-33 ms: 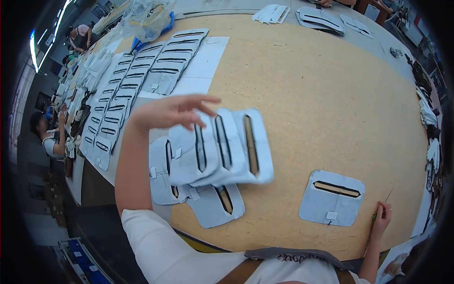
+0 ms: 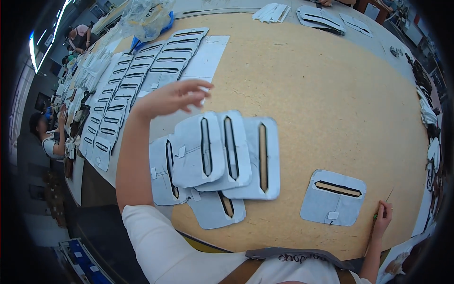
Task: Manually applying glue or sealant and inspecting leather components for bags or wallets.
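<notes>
Looking down from a head-worn camera at a tan fibreboard worktable (image 2: 331,94), with the person's two bare arms entering from the lower edge. The left hand (image 2: 172,98) is raised above the table, palm down, fingers loosely spread and holding nothing. Just below it lies an overlapping stack of pale grey fabric panels (image 2: 217,161), each with a long dark slit down its middle (five or so, fanned like cards). The hand is near the top of the stack but not touching it. The right hand (image 2: 383,217) rests near the table's front right edge, fingers closed around a thin green-handled tool (image 2: 382,208). Just left of that hand lies a single grey slit panel (image 2: 334,197), turned sideways and well apart from the stack. Long rows of similar panels (image 2: 137,85) cover the table's far left side.
</notes>
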Tool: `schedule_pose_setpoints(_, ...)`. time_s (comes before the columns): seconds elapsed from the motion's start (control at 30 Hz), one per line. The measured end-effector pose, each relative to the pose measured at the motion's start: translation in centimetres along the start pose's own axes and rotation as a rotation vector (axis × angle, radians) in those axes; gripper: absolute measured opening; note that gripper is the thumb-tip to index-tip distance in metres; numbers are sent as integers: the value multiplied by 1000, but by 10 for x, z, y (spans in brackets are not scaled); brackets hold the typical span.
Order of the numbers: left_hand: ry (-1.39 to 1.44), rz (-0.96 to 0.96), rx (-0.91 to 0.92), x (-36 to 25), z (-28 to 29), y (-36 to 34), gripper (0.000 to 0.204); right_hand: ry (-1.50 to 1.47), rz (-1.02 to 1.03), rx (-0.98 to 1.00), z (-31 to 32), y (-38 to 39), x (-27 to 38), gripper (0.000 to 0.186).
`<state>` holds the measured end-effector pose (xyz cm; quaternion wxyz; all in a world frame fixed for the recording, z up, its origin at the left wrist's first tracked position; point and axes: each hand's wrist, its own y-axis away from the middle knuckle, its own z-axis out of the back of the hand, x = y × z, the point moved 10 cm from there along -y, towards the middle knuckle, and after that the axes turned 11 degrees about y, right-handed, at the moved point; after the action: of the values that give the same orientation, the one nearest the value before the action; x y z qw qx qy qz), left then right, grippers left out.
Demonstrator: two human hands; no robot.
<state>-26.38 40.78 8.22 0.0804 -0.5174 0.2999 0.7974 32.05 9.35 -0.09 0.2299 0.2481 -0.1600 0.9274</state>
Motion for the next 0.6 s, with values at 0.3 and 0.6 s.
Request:
schedule_pose_setpoints(0.3,-777,269,-733,134,162,-90,42,76,34,6,-9,-2,-4,10)
schedule_pose_setpoints(0.6,-640,-311,-1142,88,159,-33,34,12,26,11,-15,-3,-8,10)
